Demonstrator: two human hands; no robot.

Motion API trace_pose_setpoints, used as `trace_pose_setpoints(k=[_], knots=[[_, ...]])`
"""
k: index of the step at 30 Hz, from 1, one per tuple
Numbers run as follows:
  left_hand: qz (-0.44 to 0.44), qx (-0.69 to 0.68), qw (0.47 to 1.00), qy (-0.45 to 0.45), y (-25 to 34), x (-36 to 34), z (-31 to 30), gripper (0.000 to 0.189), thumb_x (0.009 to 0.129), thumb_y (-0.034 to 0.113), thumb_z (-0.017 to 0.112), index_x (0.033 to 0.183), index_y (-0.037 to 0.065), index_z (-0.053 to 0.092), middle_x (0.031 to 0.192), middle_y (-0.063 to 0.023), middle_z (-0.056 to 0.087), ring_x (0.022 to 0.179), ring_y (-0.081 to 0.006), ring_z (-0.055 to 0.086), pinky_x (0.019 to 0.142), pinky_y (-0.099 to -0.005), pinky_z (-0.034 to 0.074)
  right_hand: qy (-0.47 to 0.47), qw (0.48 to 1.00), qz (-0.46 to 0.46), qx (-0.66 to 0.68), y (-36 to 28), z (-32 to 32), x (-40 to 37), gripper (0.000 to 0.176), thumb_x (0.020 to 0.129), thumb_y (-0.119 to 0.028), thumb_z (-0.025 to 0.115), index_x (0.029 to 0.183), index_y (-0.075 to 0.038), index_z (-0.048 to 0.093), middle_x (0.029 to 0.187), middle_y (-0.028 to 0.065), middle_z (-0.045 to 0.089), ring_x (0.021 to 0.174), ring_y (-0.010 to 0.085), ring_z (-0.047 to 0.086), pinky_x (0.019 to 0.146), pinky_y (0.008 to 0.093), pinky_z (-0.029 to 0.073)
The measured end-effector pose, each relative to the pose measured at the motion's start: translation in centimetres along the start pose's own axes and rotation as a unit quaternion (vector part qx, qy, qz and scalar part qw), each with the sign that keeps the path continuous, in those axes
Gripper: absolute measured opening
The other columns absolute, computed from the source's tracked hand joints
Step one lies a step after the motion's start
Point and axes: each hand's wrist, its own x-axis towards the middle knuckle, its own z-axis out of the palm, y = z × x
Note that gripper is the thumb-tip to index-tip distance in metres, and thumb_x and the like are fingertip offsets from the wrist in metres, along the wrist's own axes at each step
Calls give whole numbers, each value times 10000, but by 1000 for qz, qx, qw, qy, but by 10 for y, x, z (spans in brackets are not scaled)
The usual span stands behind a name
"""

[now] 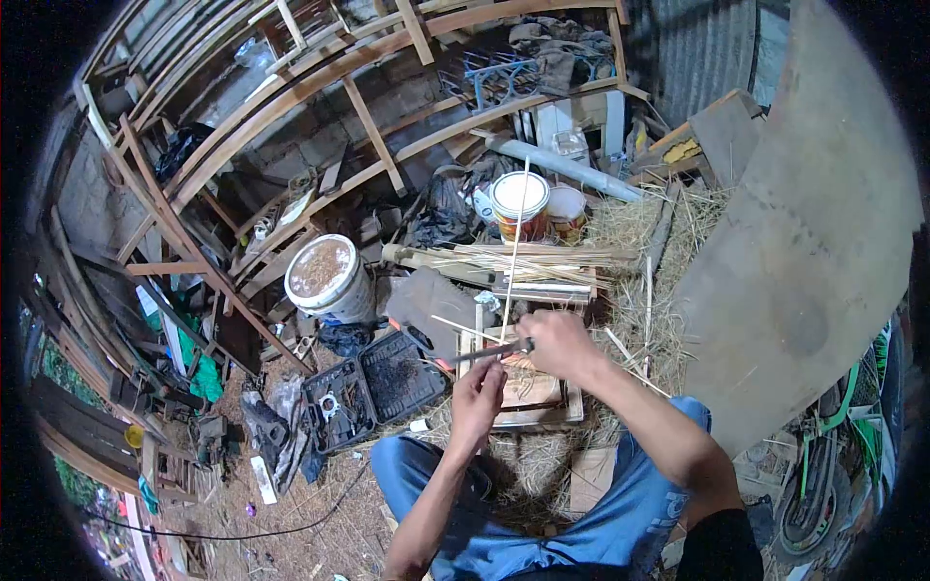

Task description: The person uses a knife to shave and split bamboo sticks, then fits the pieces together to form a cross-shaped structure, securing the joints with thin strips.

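Note:
My right hand (560,344) is closed around the handle of a knife (489,351), its dark blade pointing left. Pinched in my left hand (478,395) is the lower end of a long, thin, pale wooden strip (518,232), which rises away from me past the blade. The blade crosses the strip just above my left fingertips. Below both hands a wooden box-like frame (536,417) sits between my knees. Another short pale strip (465,329) lies slanted behind the blade.
Beyond the frame lies a bundle of thin strips (542,259). An open toolcase (373,392) and a white bucket (334,281) stand to the left; a lidded bucket (520,198) is farther back. A large grey board (804,242) leans at right. Straw and shavings cover the floor.

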Motion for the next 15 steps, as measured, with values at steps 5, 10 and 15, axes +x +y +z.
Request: trace_pose_setpoints(k=[5, 10, 15], knots=[[30, 43, 999, 13, 11, -8, 7, 274, 948, 212, 496, 1087, 6, 612, 664, 69, 440, 547, -18, 332, 471, -198, 253, -5, 990, 36, -140, -11, -5, 4, 291, 912, -195, 438, 745, -30, 609, 492, 116, 581, 435, 258, 606, 414, 396, 496], [78, 106, 990, 43, 19, -15, 7, 285, 946, 189, 500, 1127, -5, 604, 704, 52, 481, 626, -39, 379, 528, -198, 298, 101, 971, 19, -215, 1, 8, 4, 291, 916, -224, 440, 756, -44, 605, 432, 60, 546, 365, 217, 567, 317, 371, 440], [23, 117, 993, 1, 27, -42, 3, 268, 950, 196, 492, 1125, 36, 618, 678, 55, 464, 606, -35, 361, 522, -193, 284, -12, 929, 228, -290, 43, -16, 23, 210, 888, -181, 488, 831, -38, 631, 566, 69, 612, 477, 180, 612, 363, 332, 463]])
